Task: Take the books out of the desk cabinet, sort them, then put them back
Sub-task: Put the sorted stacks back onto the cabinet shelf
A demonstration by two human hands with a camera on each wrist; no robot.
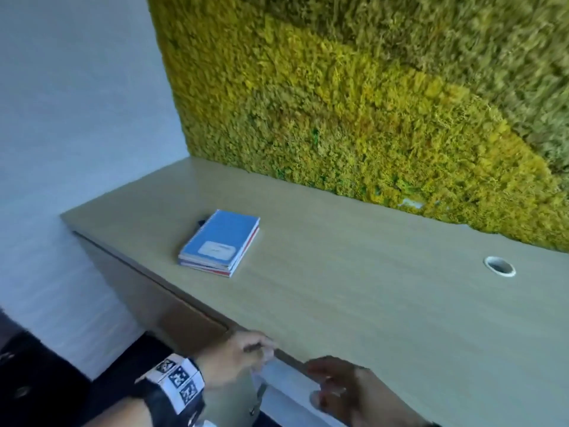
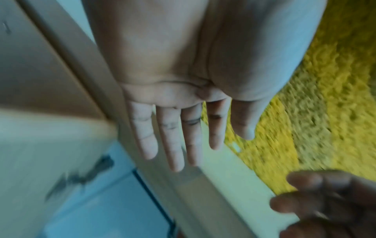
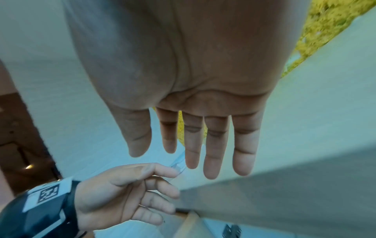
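A stack of notebooks (image 1: 220, 243) lies on the left part of the desk top (image 1: 369, 288), a blue spiral-bound one uppermost. Both hands hover at the desk's front edge, well short of the stack. My left hand (image 1: 243, 355) holds nothing; in the left wrist view its fingers (image 2: 173, 141) are straight. My right hand (image 1: 341, 389) is just to its right, fingers (image 3: 211, 149) spread and empty. Below the edge, between the hands, a pale cabinet panel (image 1: 286, 385) with a metal hinge (image 1: 259, 396) shows. The cabinet's inside is hidden.
A moss-like yellow-green wall (image 1: 369, 103) runs along the back of the desk. A round cable hole (image 1: 499, 266) sits at the right of the desk top. A white wall (image 1: 77, 103) closes the left side, with dark floor (image 1: 46, 380) below.
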